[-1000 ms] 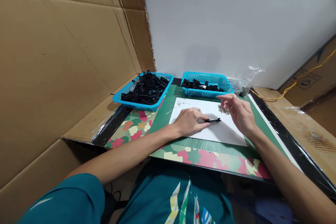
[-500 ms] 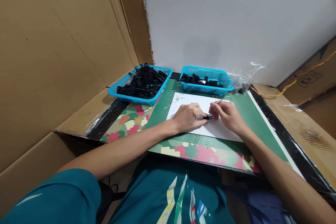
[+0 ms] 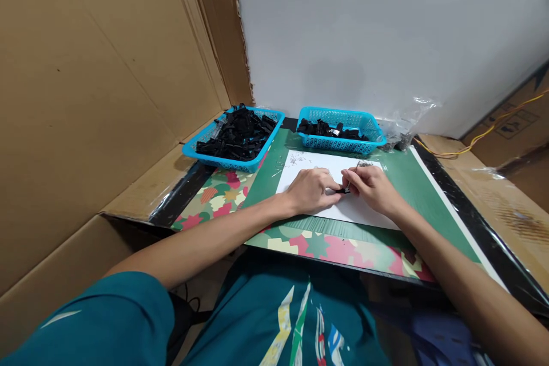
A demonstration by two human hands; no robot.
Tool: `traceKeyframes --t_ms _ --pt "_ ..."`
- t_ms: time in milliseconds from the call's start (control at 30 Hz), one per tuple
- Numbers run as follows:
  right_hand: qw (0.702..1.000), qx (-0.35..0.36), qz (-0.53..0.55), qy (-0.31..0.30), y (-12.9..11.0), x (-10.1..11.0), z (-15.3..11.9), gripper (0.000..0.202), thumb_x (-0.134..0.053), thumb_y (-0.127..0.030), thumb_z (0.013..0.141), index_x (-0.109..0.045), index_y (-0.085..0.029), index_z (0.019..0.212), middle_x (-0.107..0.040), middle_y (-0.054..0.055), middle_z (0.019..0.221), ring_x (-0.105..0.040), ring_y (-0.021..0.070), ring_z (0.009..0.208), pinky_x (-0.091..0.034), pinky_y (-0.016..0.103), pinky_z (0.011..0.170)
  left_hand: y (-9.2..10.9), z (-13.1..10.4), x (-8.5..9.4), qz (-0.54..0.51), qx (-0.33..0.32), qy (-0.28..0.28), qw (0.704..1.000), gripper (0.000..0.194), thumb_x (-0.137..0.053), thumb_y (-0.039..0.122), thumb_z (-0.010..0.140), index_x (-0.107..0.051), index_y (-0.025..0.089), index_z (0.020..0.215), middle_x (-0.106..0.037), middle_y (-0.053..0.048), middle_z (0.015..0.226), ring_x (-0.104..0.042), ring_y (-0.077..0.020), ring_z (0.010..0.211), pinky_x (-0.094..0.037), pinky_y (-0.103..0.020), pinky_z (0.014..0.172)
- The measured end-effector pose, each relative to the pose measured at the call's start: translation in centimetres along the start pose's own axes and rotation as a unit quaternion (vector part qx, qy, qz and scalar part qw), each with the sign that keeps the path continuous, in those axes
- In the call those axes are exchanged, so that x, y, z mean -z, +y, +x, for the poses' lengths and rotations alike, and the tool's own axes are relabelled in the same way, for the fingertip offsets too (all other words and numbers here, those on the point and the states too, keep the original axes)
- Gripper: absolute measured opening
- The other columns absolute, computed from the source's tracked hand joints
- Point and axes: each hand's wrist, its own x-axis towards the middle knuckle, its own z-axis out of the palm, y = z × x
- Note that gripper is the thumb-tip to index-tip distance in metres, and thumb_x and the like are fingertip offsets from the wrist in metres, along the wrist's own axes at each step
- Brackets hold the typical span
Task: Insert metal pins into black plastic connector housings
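Observation:
A small black part (image 3: 342,190) lies low over the white sheet (image 3: 300,160), its left end pinched between the thumb and fingers of my left hand (image 3: 315,190). My right hand (image 3: 369,186) is closed around a thin metal tool (image 3: 356,167), held steeply with its lower end at the black part. Tiny metal pieces (image 3: 298,158) are scattered over the sheet's upper left corner. More small pieces (image 3: 365,164) lie just behind my right hand.
A blue basket (image 3: 257,164) heaped with black parts stands at the back left. Another blue basket (image 3: 343,144) with fewer black parts is behind my hands. Right of it sits a clear plastic bag (image 3: 405,131). Cardboard (image 3: 128,63) walls the left side.
The tool in my right hand has turned from slanted to steeper. My left hand still has the black part. The whole view has shifted slightly.

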Motion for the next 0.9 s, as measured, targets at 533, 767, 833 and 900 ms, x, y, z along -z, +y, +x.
traceKeyframes --t_ms 533,767,833,900 --pt "0.950 -0.046 0.166 0.260 1.1 1.0 -0.1 0.063 -0.050 -0.066 0.104 -0.048 -0.023 0.058 -0.049 -0.001 0.048 -0.045 0.0123 0.044 -0.035 0.028 0.049 -0.1 0.3 0.4 -0.081 0.034 0.072 0.994 0.014 -0.081 0.031 0.088 -0.083 0.020 0.095 -0.081 -0.003 0.091 -0.070 -0.0194 0.085 -0.049 -0.030 0.078" --pt "0.976 -0.124 0.095 0.149 5.6 5.0 0.1 0.056 -0.056 -0.070 0.096 -0.060 -0.020 0.071 -0.044 -0.004 0.052 -0.035 0.0113 0.046 -0.026 0.028 0.048 0.1 0.5 1.1 -0.105 0.136 0.098 0.980 0.020 -0.071 0.037 0.095 -0.071 0.021 0.105 -0.078 -0.002 0.099 -0.064 -0.0156 0.074 -0.046 -0.030 0.070" --pt "0.986 -0.157 0.022 0.052 6.5 6.1 -0.1 0.052 -0.063 -0.066 0.091 -0.068 -0.018 0.072 -0.047 -0.002 0.055 -0.035 0.0117 0.051 -0.024 0.029 0.052 -0.2 0.6 1.1 -0.153 0.166 0.106 0.968 0.022 -0.065 0.041 0.098 -0.063 0.021 0.108 -0.075 0.000 0.094 -0.063 -0.0143 0.071 -0.044 -0.027 0.066" --pt "0.979 -0.196 -0.021 -0.045 7.0 6.9 -0.4 0.044 -0.072 -0.060 0.085 -0.074 -0.016 0.076 -0.054 0.000 0.059 -0.038 0.0128 0.056 -0.025 0.029 0.055 -0.6 0.7 1.1 -0.205 0.176 0.117 0.956 0.023 -0.062 0.042 0.101 -0.058 0.022 0.108 -0.074 0.001 0.090 -0.064 -0.0138 0.073 -0.043 -0.026 0.064"
